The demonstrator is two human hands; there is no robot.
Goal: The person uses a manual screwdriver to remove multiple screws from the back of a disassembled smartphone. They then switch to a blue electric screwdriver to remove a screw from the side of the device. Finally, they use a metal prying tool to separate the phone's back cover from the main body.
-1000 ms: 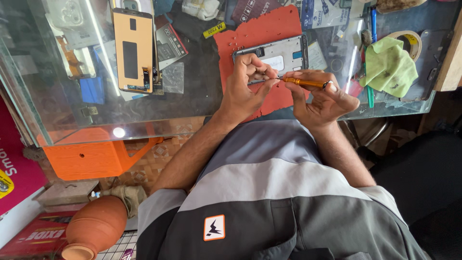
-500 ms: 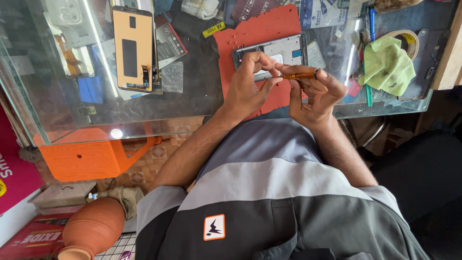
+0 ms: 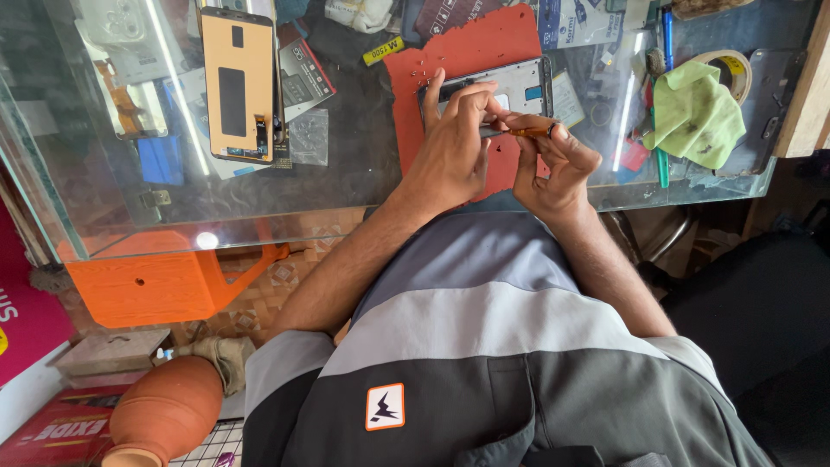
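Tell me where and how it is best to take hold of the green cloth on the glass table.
Pinch the green cloth at a raised fold near its middle, coming from above. It lies crumpled in a loose heap on the glass table, so the folds stand up for the fingers, while a roll of tape and pens crowd its edges.

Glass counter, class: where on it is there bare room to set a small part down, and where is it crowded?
The freest patch on the glass counter lies between the orange-backed phone panel and the red mat, down to the near edge. Crowded: the far edge, the mat under both hands, and the right end around the green cloth.
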